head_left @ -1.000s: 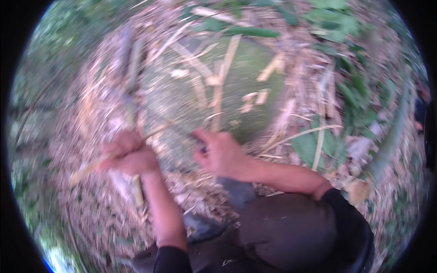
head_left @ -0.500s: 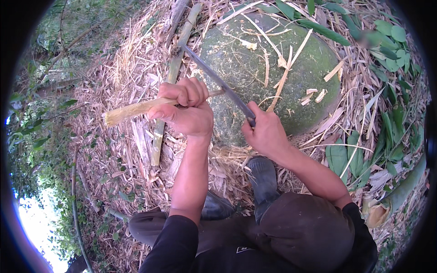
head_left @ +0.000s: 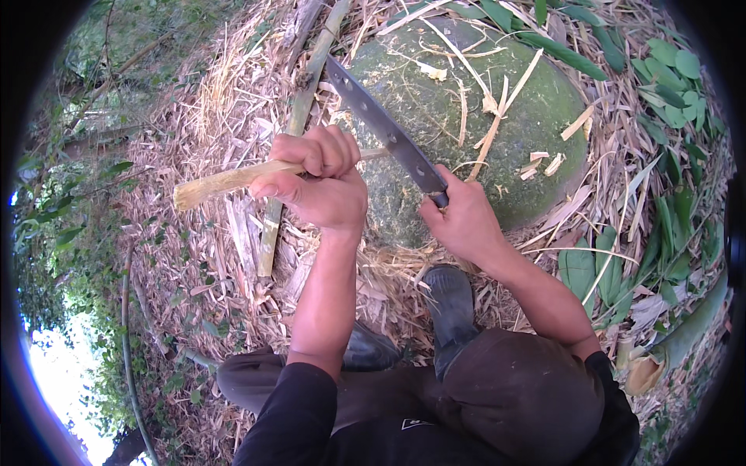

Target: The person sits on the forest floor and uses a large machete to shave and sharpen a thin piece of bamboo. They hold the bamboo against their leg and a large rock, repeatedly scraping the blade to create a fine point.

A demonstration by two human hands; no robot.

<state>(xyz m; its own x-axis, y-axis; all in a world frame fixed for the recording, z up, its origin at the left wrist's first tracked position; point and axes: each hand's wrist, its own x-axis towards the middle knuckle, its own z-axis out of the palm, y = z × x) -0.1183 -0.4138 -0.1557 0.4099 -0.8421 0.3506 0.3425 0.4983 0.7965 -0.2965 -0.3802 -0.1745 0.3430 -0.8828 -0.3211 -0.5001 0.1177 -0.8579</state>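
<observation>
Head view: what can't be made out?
All in the head view:
Knife handle: mostly wrapped by the right hand.
Pale stick, middle part: covered by the left hand.
Stick's far end: meets the knife blade in the picture; whether it touches or passes behind is unclear.
Left boot: upper part hidden by the trousers.
Thick green stalk: cut off at the dark right rim.

Long dark-grey metal knife obstructs fwd-L of bare R hand; rounded mossy-green boulder beyond. Bodyward, btwn bare forearms: passable.
</observation>
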